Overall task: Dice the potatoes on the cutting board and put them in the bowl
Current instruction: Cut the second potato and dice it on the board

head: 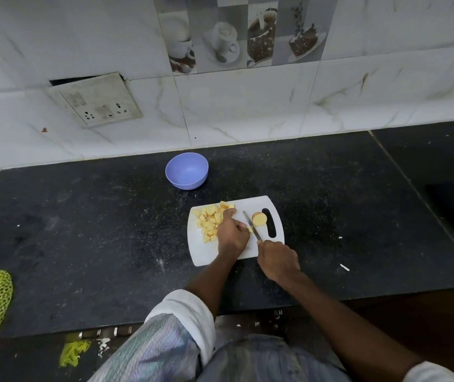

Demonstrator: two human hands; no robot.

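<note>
right hand point(278, 259) grip: holds knife point(252, 226) | left hand point(231, 234) grip: pins small potato piece point(250, 230) at blade | potato half point(259, 218) just right of blade, nearer right hand | bowl point(187, 175) beyond

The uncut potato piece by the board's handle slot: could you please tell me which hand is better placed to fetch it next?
Probably the left hand: it holds no tool and lies just left of the knife, while the right hand grips the knife's handle. The uncut potato piece sits just beyond the blade on the cutting board.

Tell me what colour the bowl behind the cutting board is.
Light purple-blue; the bowl shows in the head view.
</note>
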